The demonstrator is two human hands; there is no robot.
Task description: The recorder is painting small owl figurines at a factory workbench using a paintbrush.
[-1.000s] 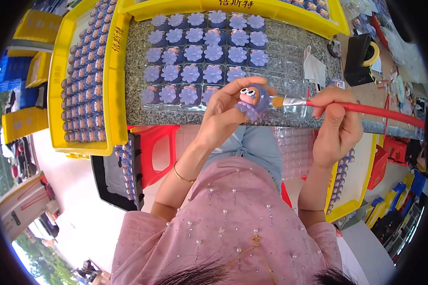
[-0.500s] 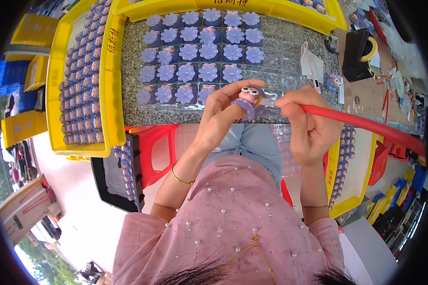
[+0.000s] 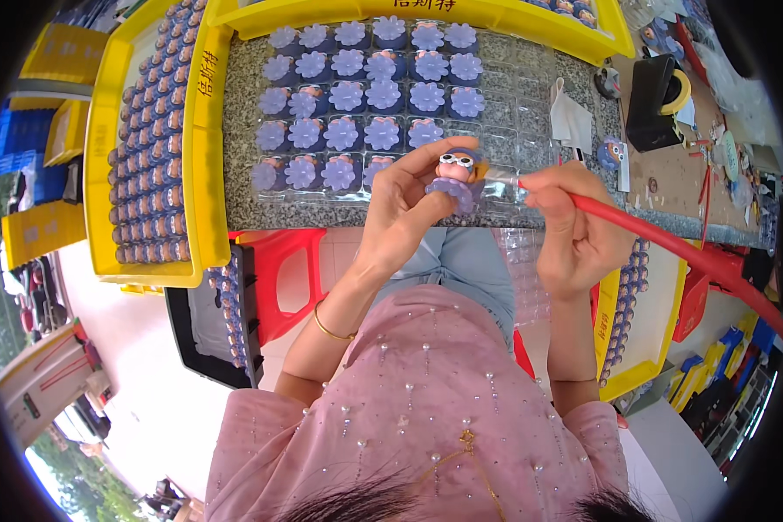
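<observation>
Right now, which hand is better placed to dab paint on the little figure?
The right hand: it holds the red-handled brush with its tip at the purple figure, which the left hand only grips and steadies.

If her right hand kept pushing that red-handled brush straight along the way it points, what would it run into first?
The right hand aims the red-handled brush leftward, so its tip would first meet the small purple figurine held in the left hand. The bristles already look on or just off it; depth is hard to judge.

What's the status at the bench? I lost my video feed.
Left hand grips purple figurine. Right hand holds red-handled brush, tip at figurine. Nothing between them.
</observation>
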